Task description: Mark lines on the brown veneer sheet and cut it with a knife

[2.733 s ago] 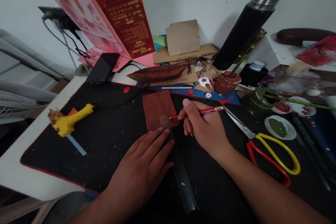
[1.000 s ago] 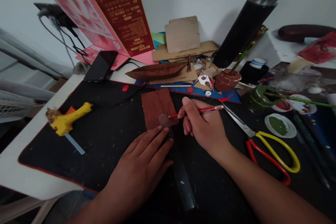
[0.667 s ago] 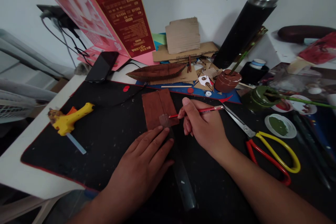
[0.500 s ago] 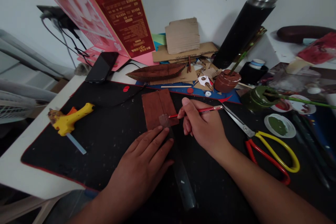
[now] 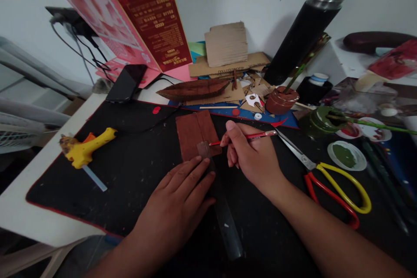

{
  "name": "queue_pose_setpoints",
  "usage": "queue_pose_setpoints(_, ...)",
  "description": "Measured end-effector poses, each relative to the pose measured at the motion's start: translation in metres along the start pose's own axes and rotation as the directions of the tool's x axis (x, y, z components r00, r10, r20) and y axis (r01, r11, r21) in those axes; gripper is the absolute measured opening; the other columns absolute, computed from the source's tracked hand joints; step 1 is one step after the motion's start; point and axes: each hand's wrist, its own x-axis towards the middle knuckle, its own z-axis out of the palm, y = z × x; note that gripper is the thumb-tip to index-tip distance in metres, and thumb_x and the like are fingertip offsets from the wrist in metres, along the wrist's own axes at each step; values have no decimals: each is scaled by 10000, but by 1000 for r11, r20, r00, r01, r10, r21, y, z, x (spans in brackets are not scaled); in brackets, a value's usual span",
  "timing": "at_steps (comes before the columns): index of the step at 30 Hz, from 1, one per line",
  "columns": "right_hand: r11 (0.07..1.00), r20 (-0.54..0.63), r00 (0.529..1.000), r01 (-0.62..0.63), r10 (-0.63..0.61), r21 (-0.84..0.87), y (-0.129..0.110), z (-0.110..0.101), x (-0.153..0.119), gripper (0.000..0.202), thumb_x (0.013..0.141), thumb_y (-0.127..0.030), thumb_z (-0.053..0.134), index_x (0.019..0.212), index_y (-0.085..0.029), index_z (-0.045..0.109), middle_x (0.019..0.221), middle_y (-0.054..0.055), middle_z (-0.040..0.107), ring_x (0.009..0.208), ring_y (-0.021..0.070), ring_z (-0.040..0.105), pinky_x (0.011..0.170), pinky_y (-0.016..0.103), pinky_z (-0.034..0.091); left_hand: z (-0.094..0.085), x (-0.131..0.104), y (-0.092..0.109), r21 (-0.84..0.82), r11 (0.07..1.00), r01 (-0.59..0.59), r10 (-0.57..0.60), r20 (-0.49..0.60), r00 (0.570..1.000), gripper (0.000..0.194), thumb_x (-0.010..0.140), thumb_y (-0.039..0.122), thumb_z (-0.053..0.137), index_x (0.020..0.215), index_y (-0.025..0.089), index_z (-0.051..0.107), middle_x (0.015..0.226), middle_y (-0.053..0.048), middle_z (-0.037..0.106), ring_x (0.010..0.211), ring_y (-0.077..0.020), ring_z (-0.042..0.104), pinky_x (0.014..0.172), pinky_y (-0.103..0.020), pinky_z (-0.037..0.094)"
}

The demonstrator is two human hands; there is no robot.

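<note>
A reddish-brown painted square of card (image 5: 192, 130) lies on the black mat, a scored line running down it. Over its lower right part reaches one end of a clear ruler (image 5: 228, 230), which slants down toward me. My left hand (image 5: 179, 195) lies flat, fingers stretched out, the fingertips pressing on the ruler's upper part. In my right hand (image 5: 250, 152) a red pencil (image 5: 257, 135) is pinched, its tip at the card beside the ruler's edge. Scissors (image 5: 312, 165) with one yellow and one red handle lie open just right of my right hand.
A yellow glue gun (image 5: 84, 145) lies at the left, a phone (image 5: 126, 83) behind it. Along the back are a brown boat-shaped piece (image 5: 193, 90), cardboard scraps (image 5: 226, 45) and a tall black flask (image 5: 302, 30). Paint jars (image 5: 282, 100) and a green paint dish (image 5: 347, 156) stand right.
</note>
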Motion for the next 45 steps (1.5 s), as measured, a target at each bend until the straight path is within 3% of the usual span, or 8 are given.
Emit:
queue_pose_setpoints(14,1000,9,1000,4,-4,-29,-1,0,1,467,1092,-518,611,734,-225,669,445,-75,519,382,101,539,423,244,374,-1,0,1,0,1000,5,-5,2,1000,320,1166,315,464,1357,166,673,1470,-99,725,1368,-304,660,1075,-486,578)
queue_pose_setpoints(21,992,-34,999,-7,11,123,-1,0,3,492,1045,-562,672,693,-218,651,424,-86,484,335,98,516,363,224,361,1,-1,1,-1,1000,6,-6,-9,1000,324,1166,320,465,1352,164,679,1472,-96,723,1381,-300,649,1096,-471,564)
queue_pose_setpoints(32,998,-23,999,29,-28,47,0,1,1,452,1098,-446,580,714,-221,655,433,-81,518,353,88,528,378,216,352,2,-2,1,5,1000,8,-8,1,1000,330,1166,324,463,1363,168,677,1485,-98,714,1387,-304,645,1103,-478,561)
queue_pose_setpoints(45,999,-9,999,35,-35,-2,3,1,1,453,1106,-465,566,733,-224,658,446,-83,520,368,91,539,398,225,369,1,-2,1,3,1000,5,-5,4,1000,332,1165,325,468,1367,161,674,1486,-107,711,1393,-307,634,1108,-487,559)
